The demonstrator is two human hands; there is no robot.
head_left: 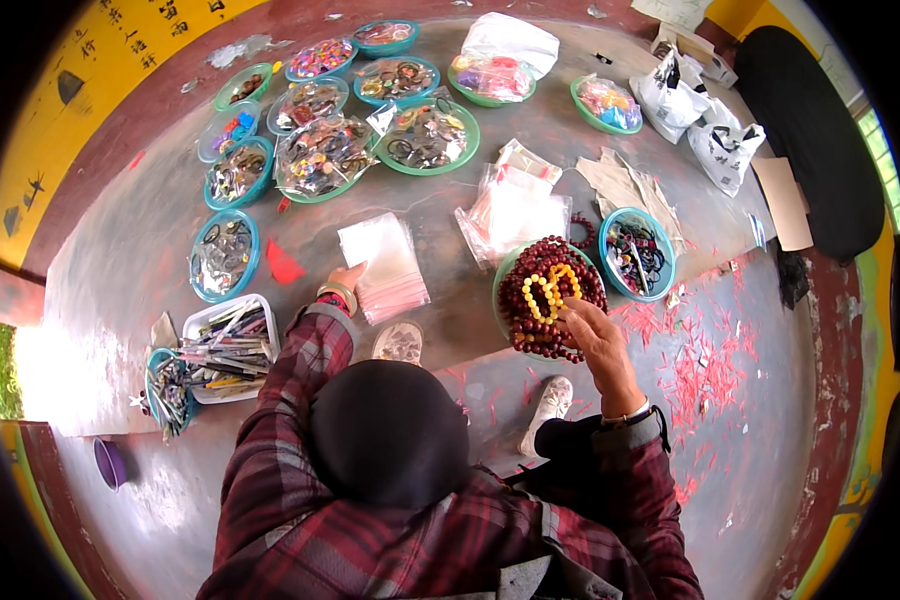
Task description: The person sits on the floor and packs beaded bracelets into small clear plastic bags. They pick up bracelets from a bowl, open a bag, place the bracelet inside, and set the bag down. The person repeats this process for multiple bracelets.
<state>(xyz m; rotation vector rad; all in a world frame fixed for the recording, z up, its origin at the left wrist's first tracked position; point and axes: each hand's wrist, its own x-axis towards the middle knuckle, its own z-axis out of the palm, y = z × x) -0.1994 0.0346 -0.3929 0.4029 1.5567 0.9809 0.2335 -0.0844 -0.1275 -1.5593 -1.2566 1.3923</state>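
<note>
Your left hand [346,277] is pressing flat on the stack of clear pink-edged bags [388,266] lying on the floor [120,270]. Your right hand [592,335] is pinching the yellow bead string [545,292] over the heaped dark-red beads [550,300], whose green bowl [500,290] is mostly hidden. White sacks [695,110] are sitting far right.

Left grip [347,277] rests on the stack of plastic bags [388,265]; a bowl of rings [224,255] sits to its left, a tray of pens [228,345] nearer the person. Right grip [595,335] touches beads heaped in a bowl [550,295], another bowl [638,253] just beyond to its right, more bags [515,210] beyond it.
</note>
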